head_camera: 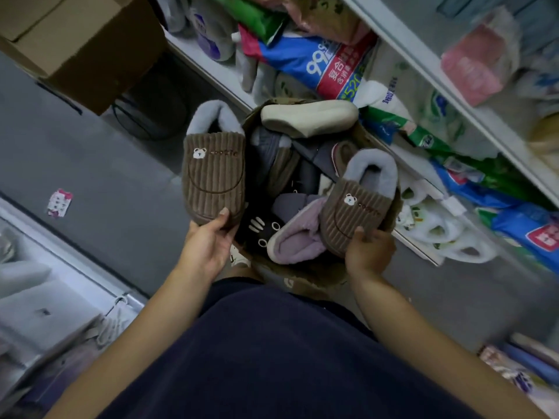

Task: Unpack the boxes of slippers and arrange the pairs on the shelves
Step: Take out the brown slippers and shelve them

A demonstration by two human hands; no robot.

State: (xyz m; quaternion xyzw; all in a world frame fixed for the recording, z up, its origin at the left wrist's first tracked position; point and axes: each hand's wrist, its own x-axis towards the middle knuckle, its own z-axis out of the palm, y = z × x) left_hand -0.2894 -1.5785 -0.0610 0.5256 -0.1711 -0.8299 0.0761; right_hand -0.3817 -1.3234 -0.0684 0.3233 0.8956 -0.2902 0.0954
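Two brown corduroy slippers are up in the air over the open cardboard box (305,279). The left hand (208,246) grips the left slipper (215,173) by its toe edge, thumb on top, fingers (224,213) curled underneath and pinching the sole. The right hand (369,252) does the same with the right slipper (360,204), thumb pressed on the toe, fingers wrapped under, out of sight.

Just beyond the left fingers, that slipper hangs past the box's left rim, over bare grey floor (115,182) with plenty of open room. Between the two sets of fingers lies a lilac slipper (298,237) and a black one with white markings (263,229), both inside the box. Further from the fingers, a cream slipper (308,117) rests sole-up across the far rim.

Past the right fingers it gets tight: the box's right wall sits just beside the white shelf edge (420,176), and the shelf is crammed with blue and green packs (326,65). A bigger carton (81,46) stands well away from the left fingers.
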